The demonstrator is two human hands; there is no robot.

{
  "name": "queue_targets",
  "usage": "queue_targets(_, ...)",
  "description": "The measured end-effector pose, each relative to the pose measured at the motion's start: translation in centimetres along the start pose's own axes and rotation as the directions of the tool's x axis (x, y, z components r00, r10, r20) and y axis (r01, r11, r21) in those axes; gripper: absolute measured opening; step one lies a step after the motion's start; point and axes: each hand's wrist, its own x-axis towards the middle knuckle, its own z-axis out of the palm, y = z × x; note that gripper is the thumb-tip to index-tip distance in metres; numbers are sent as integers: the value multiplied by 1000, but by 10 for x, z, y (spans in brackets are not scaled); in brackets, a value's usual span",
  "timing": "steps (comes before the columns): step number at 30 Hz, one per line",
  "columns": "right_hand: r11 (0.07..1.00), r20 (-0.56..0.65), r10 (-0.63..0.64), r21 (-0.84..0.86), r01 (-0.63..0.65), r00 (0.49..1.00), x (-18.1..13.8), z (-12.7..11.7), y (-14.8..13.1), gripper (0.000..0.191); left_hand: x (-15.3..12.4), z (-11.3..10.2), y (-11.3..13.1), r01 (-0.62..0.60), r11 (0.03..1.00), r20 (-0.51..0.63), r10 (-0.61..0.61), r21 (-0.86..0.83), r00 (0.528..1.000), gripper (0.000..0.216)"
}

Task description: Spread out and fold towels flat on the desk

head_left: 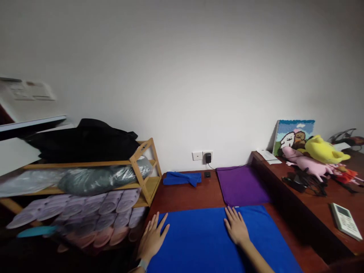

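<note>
A blue cloth [196,242] lies spread flat on the reddish-brown wooden table [187,199], running out of view at the bottom. My left hand [152,237] is at the cloth's left edge, fingers spread and holding nothing; a band is on that wrist. My right hand [236,227] rests palm down on the cloth near its far edge, fingers stretched out. Beyond the cloth, a folded purple cloth [241,185] lies to the right. A smaller folded blue cloth [182,178] lies at the back left, by the wall.
At left stands a wooden rack [146,170] with several slippers [108,203], plastic-wrapped items and a black bag [88,142]. On the raised right surface are plush toys [324,149], a picture [294,134] and a white remote [345,220]. A black plug [208,157] sits in the wall socket.
</note>
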Motion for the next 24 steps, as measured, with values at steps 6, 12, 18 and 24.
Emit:
queue_targets(6,966,-134,191,-151,-210,973,-26,-20,115,64,-2,0,-1,-4,1000,-43,4,2,999,63)
queue_targets(12,922,-98,338,-165,-350,936,-32,-28,192,71,-2,0,-4,16,1000,-17,-16,23,1000,63)
queue_targets(18,931,-81,320,-159,-330,944,-37,-23,222,72,-7,-5,-7,12,999,53,-15,52,998,67)
queue_targets(24,924,-184,278,-217,-314,943,-24,-34,175,71,-9,-2,-9,11,999,29,-13,48,1000,66)
